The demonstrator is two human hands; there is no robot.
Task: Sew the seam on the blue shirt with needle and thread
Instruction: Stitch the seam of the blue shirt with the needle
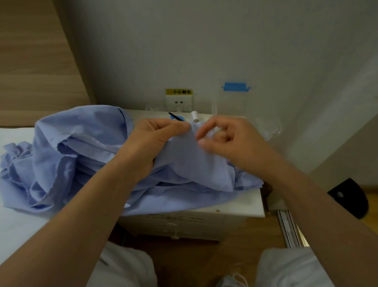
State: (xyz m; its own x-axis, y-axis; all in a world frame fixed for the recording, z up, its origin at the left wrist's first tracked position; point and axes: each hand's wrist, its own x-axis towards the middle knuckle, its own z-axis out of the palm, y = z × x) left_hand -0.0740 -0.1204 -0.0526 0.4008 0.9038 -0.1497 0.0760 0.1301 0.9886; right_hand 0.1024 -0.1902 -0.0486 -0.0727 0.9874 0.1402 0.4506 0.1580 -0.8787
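My left hand [154, 138] pinches a raised edge of the shirt [88, 149] between thumb and forefinger, and the cloth falls from there toward me over the nightstand [246, 202]. My right hand [226, 139] is just right of that pinch, fingers curled, thumb and forefinger almost together at the cloth; I cannot tell whether they hold anything. The spool [194, 115] stands just beyond both hands.
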